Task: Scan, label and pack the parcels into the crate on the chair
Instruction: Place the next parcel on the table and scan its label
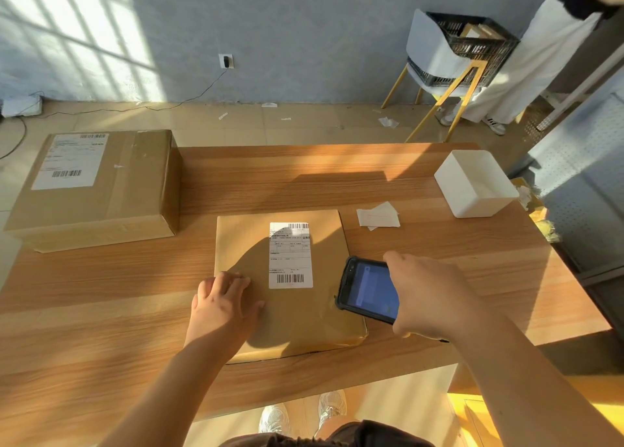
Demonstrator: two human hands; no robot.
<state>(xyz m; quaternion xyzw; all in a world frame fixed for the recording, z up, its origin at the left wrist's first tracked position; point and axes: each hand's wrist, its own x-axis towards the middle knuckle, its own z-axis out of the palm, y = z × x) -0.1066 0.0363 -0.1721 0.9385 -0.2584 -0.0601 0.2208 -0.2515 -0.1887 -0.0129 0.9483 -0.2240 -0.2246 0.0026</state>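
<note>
A flat brown parcel [304, 315] lies on the wooden table [101, 328] in front of me, with a white barcode label [290, 255] on its top. My left hand [223, 303] rests flat on the parcel's left part, fingers spread. My right hand [435, 294] grips a black handheld scanner [368, 289], its screen lit blue, over the parcel's right edge beside the label. A larger labelled cardboard box [101, 190] sits at the table's far left. The black crate [472, 48] stands on a pale chair [432, 58] at the back right, with parcels inside.
A white plastic bin [476, 185] stands at the table's right side, with loose white paper slips [378, 215] beside it. A person in white trousers [526, 75] stands next to the chair. Paper scraps and a cable lie on the floor beyond the table.
</note>
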